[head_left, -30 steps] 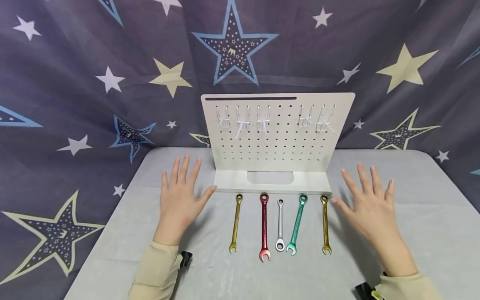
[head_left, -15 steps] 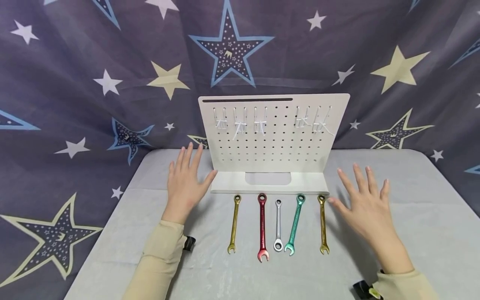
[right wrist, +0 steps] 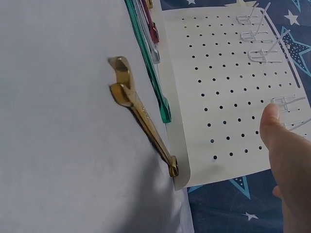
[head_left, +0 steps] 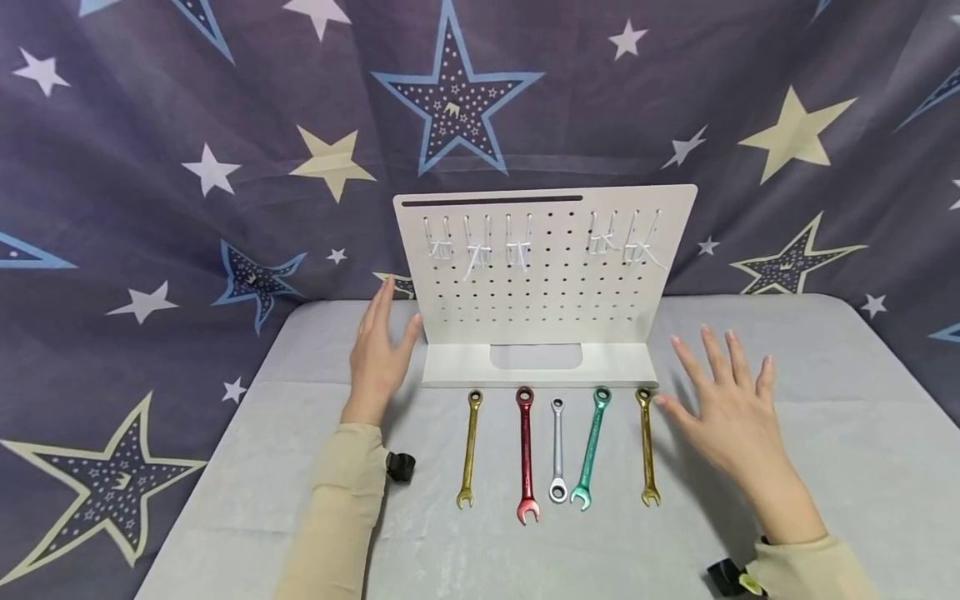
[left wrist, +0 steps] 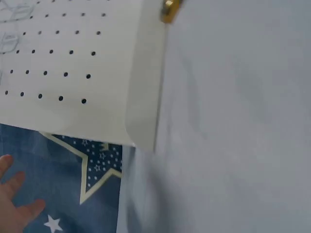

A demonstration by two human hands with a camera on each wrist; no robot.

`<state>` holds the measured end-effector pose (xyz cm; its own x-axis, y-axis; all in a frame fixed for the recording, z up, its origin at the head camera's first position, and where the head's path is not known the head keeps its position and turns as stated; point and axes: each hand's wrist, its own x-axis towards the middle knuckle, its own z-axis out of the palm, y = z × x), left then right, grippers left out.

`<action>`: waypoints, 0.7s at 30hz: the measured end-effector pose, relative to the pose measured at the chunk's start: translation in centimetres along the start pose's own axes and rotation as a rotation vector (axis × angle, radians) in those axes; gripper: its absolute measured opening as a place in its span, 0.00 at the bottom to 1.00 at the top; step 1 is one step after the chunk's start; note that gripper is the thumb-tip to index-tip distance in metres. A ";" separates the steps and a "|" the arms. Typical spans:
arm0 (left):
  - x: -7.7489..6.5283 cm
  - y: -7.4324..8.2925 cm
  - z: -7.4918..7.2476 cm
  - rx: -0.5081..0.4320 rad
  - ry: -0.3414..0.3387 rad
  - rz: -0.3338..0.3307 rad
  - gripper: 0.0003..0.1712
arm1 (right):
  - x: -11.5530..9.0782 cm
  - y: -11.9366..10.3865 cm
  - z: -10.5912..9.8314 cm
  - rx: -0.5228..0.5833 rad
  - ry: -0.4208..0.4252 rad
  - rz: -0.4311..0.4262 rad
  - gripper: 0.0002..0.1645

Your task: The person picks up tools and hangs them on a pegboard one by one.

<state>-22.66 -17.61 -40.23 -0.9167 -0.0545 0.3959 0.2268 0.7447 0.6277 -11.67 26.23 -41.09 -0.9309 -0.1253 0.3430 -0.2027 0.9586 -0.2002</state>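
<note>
My left hand (head_left: 378, 358) hovers beside the left edge of a white pegboard (head_left: 536, 304), fingers straight and turned partly edge-on, holding nothing. On the other side my right hand (head_left: 731, 417) is spread with nothing in it, its thumb close to the ring end of the right gold wrench (head_left: 648, 450). In a row before the board's base lie another gold wrench (head_left: 469, 450), a red wrench (head_left: 527, 454), a small silver wrench (head_left: 557, 446) and a green wrench (head_left: 593, 450). The right wrist view shows the gold wrench's open end (right wrist: 122, 82) up close.
Several white wire hooks (head_left: 602, 243) stick out from the upper part of the pegboard. Its base (head_left: 457, 364) stands on a grey cloth-covered table (head_left: 465, 558). A dark star-patterned curtain (head_left: 585, 125) hangs right behind. Black wrist-worn devices (head_left: 401, 467) show at both sleeves.
My left hand has moved forward and right toward the board's left edge, and has turned from palm-down to more edge-on. The right hand stays almost still, and the wrenches have not moved.
</note>
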 end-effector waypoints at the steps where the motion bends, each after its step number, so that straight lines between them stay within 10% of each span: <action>1: 0.2 0.0 0.1 -0.045 0.004 -0.010 0.40 | 0.0 0.0 0.0 0.001 -0.003 0.000 0.46; 21: 2.3 1.3 1.3 -0.612 -0.093 -0.149 0.37 | 0.1 -1.7 0.0 -0.011 -0.044 -0.028 0.49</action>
<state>-24.88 -15.83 -39.39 -0.9714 -0.0493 0.2321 0.2164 0.2169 0.9519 -11.39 24.64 -40.69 -0.9375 -0.1631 0.3072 -0.2257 0.9573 -0.1805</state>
